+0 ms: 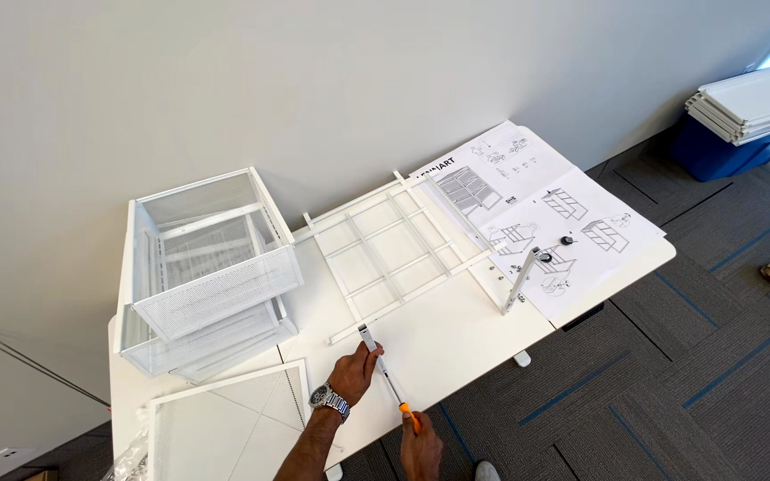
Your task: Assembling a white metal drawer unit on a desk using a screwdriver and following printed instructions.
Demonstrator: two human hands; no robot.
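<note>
My left hand (354,370), with a wristwatch (329,400) on its wrist, grips a short white metal bar (367,338) held just above the white table (456,334). My right hand (421,445) holds a screwdriver with an orange handle (410,417); its shaft runs up to the bar near the left hand. A white metal grid frame (394,249) lies flat on the table just beyond the bar.
Stacked white mesh baskets (211,267) stand at the table's left. A white framed panel (225,428) lies at the front left. Open instruction sheets (536,205) cover the right end, with a white rail (520,281) and small black parts (567,240). White boards (750,102) sit on a blue box by the wall.
</note>
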